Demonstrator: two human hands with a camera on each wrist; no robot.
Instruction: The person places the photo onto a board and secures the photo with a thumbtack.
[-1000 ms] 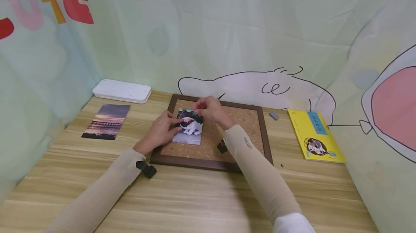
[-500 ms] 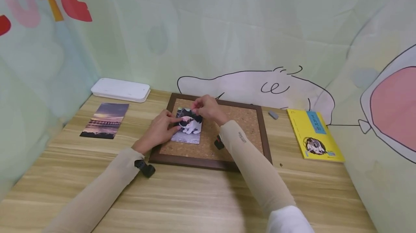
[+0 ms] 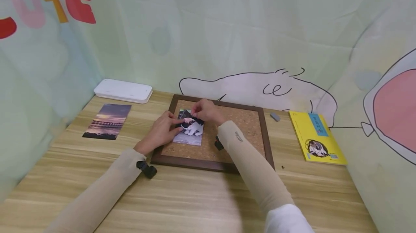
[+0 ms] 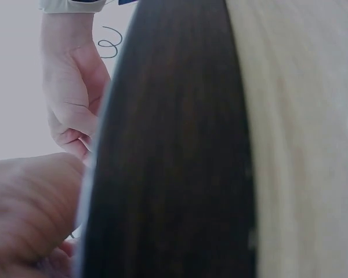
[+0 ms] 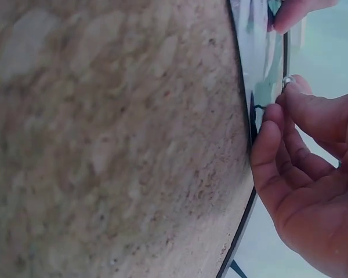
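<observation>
A photo of a black-and-white cat (image 3: 191, 139) lies on the left part of a brown-framed cork board (image 3: 242, 128). My left hand (image 3: 158, 132) rests on the photo's left side, thumb and fingers extended onto it. At the photo's upper right corner, my right hand (image 3: 208, 112) pinches a small, clear, shiny push pin (image 5: 287, 81) between thumb and forefinger. Its other fingers curl near the photo's edge in the right wrist view. The board's dark frame (image 4: 174, 145) fills the middle of the left wrist view and hides part of both hands.
Left of the board lies a sunset photo (image 3: 108, 121), with a white case (image 3: 122, 90) behind it. On the right are a grey eraser-like block (image 3: 274, 117), a yellow book (image 3: 317, 137) and a tiny dark speck (image 3: 282, 167). A printed curtain hangs behind the wooden table.
My right hand has shifted slightly down and left at the photo's upper corner, and its forearm has swung a little left. The left hand and photo stay put.
</observation>
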